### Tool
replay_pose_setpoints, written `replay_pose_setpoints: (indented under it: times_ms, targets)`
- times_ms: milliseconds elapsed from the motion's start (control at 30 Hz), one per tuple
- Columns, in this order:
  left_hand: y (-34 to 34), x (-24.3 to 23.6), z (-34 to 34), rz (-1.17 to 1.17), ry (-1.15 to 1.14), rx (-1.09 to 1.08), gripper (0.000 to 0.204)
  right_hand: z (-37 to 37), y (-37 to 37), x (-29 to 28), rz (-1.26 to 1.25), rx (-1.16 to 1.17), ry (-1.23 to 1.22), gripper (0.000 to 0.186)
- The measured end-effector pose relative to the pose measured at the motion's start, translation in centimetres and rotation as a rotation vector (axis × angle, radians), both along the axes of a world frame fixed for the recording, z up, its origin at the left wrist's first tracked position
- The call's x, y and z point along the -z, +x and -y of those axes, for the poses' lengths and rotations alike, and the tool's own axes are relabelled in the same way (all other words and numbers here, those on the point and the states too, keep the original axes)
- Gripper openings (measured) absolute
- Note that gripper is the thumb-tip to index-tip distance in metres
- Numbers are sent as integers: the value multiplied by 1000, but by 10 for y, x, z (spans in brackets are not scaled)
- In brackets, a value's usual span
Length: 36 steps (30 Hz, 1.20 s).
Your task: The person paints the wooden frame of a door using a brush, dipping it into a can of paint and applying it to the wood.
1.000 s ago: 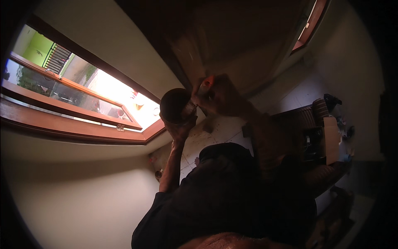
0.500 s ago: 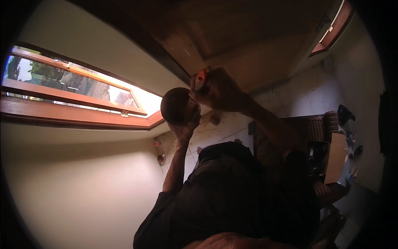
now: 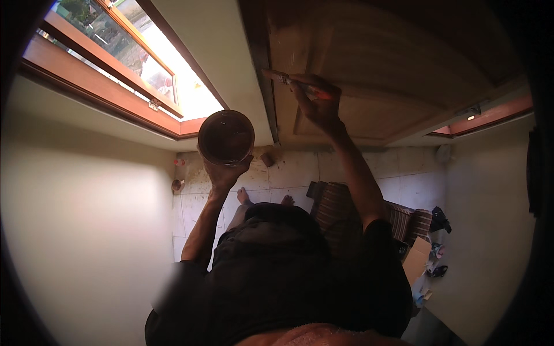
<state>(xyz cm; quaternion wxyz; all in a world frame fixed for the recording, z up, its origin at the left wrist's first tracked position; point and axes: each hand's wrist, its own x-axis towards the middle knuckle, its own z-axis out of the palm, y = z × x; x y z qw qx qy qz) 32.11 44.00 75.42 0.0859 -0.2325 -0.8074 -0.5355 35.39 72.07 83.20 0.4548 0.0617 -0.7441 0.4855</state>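
My left hand [image 3: 224, 172] is closed round a round container [image 3: 226, 136] with dark brown liquid inside, held up below the window. My right hand [image 3: 318, 104] grips a paintbrush [image 3: 280, 76] with red on its handle. The brush's bristles are at the left edge of a panelled wooden door [image 3: 381, 63], beside its dark frame; whether they touch it is hard to tell in the dim light.
An open wooden-framed window [image 3: 115, 81] is at upper left, another [image 3: 473, 120] at right. Below are a tiled floor [image 3: 297, 168], my bare feet, a small block [image 3: 266, 159], a striped sofa [image 3: 398, 222], cardboard [image 3: 416, 259] and scattered items along the wall.
My right hand has moved up and away from the container with the brush, to the door's edge. The container has shifted left in view, and my view has turned toward the door.
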Motion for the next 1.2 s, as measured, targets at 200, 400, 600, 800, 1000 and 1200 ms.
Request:
replay_pose_setpoints:
  times_ms: [200, 400, 600, 800, 1000, 1200]
  targets:
    - [13, -7, 44, 218, -103, -73, 107, 0, -28, 34, 56, 74, 233, 17]
    - [12, 3, 65, -27, -73, -218, 67, 1, -47, 48, 62, 106, 270, 17]
    - [12, -7, 63, -8, -29, -225, 66, 1, -67, 35, -68, 180, 321, 18]
    - [8, -4, 79, -22, -148, -227, 70, 3, -76, -14, -121, 251, 389, 18]
    - [10, -14, 81, 48, -71, -234, 70, 6, -77, -56, -395, 275, 421, 23]
    - [16, -28, 75, 92, -92, -235, 73, 6, -69, 22, -180, 248, 368, 26]
